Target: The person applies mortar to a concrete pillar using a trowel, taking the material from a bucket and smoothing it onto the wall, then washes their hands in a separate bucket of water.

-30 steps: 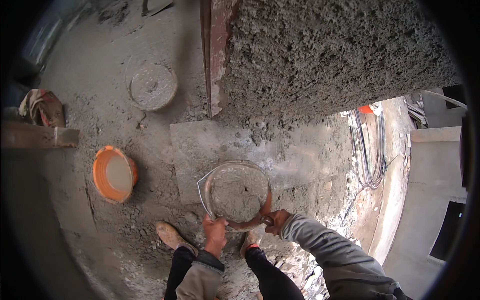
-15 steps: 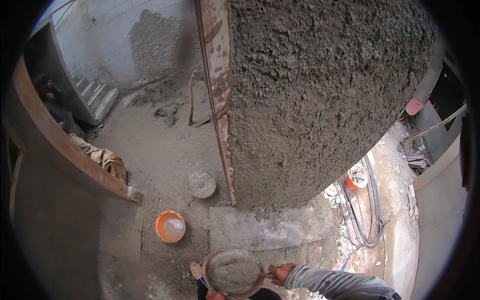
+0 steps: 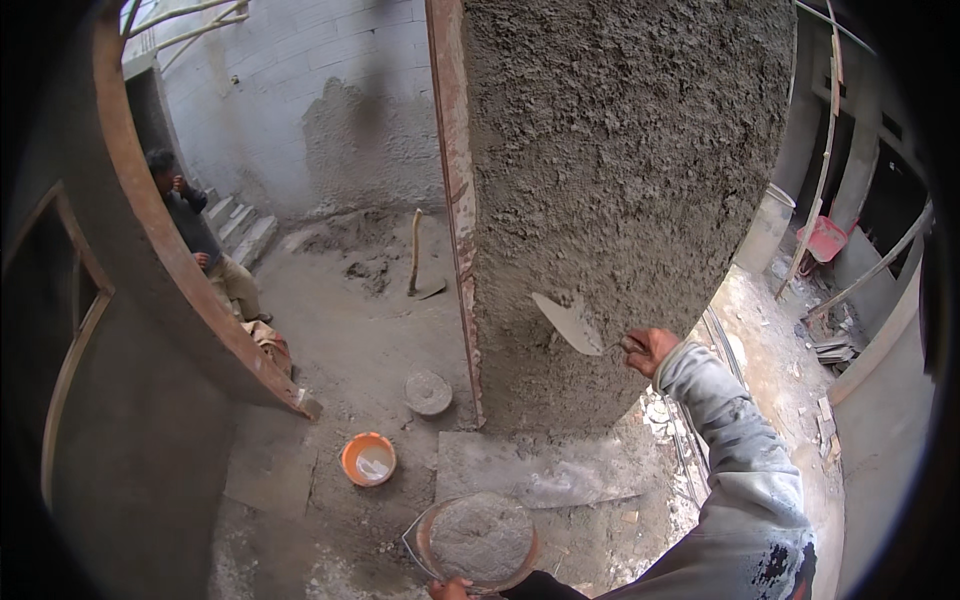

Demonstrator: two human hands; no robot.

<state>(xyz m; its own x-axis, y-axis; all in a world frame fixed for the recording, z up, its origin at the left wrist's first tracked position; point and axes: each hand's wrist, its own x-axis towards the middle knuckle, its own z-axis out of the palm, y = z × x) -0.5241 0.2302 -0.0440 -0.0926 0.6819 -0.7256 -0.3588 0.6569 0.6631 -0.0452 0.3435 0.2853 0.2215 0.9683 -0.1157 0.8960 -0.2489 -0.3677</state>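
My right hand [image 3: 650,351] is closed round the handle of a pointed trowel [image 3: 572,326]. The blade is up against or just in front of the lower part of a wall coated with rough wet mortar [image 3: 620,170]; I cannot tell whether it touches. Low in the picture, my left hand [image 3: 452,589] grips the near rim of a bucket [image 3: 533,556], its fingers partly cut off by the picture's edge. Grey mortar [image 3: 482,535] fills this bucket, and its wire handle hangs to the left side.
On the floor stand an orange bucket [image 3: 346,462] with watery liquid and another bucket of mortar [image 3: 429,393]. A flat board [image 3: 560,470] lies at the wall's foot. Farther back are a hoe [image 3: 415,255] and a seated person [image 3: 190,220]; a red wheelbarrow [image 3: 823,240] is at right.
My right hand has risen from the mortar bucket to the wall with the trowel. The left hand stays on the bucket's rim. The view has tilted up, and the seated person shows more.
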